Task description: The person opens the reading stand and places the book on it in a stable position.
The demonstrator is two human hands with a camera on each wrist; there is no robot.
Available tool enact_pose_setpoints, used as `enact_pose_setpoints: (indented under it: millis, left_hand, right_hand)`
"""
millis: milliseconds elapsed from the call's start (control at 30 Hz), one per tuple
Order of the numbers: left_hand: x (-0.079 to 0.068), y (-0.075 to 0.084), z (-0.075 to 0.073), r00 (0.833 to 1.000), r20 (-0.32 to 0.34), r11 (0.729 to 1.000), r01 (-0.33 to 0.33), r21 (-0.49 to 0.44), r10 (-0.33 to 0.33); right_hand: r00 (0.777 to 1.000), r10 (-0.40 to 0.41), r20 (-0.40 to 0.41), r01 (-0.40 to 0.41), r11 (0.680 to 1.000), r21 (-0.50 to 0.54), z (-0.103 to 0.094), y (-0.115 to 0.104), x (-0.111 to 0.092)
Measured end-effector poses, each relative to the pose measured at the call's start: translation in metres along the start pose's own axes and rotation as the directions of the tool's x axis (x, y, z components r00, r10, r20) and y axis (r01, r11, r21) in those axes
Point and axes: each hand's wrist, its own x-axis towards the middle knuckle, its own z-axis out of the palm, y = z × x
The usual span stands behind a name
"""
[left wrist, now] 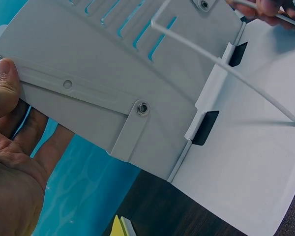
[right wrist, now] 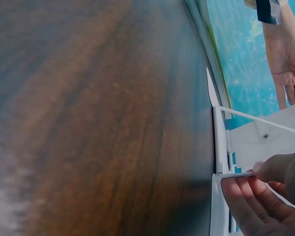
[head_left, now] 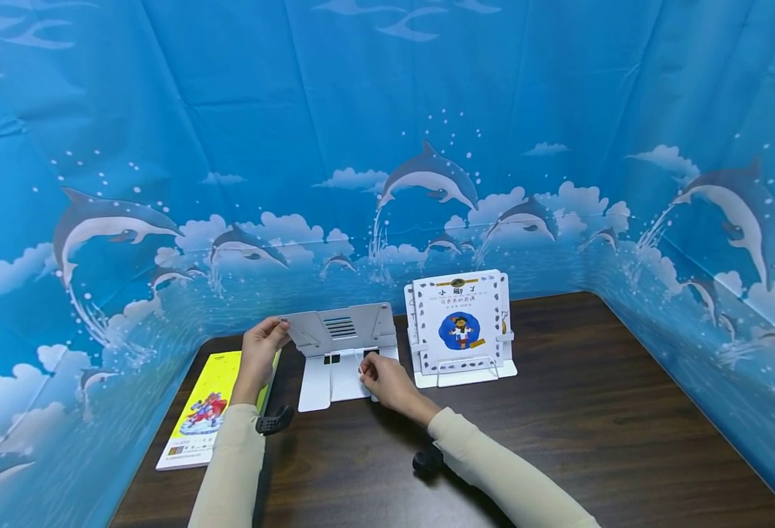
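Observation:
A white book stand [head_left: 339, 327] stands half unfolded on the table, its slotted back panel tilted up from a flat base [head_left: 314, 385]. My left hand [head_left: 260, 350] grips the panel's upper left corner, thumb [left wrist: 7, 81] on the near face and fingers behind. A thin white wire bracket [left wrist: 226, 66] rises from the base in front of the panel. My right hand [head_left: 383, 378] pinches this wire between thumb and fingers; in the right wrist view the pinched wire part [right wrist: 236, 174] sits low over the base.
Right of the stand, a second white stand [head_left: 507, 369] holds upright picture books [head_left: 432, 323]. A yellow book [head_left: 218, 370] lies flat at the left, partly behind my left forearm. Dark wooden table [head_left: 592, 411] extends to the right. A blue dolphin-print curtain [head_left: 281, 147] encloses the back and sides.

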Motion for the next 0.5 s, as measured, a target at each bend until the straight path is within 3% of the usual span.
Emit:
enact_pose_setpoints:
  millis: [500]
  left_hand:
    - [-0.0082, -0.0065, -0.0026, 1.0, -0.001, 1.0, -0.011, -0.015, 0.011]
  right_hand:
    - [0.994, 0.105, 0.004, -0.105, 0.994, 0.036, 0.0068, 0.0082, 0.008]
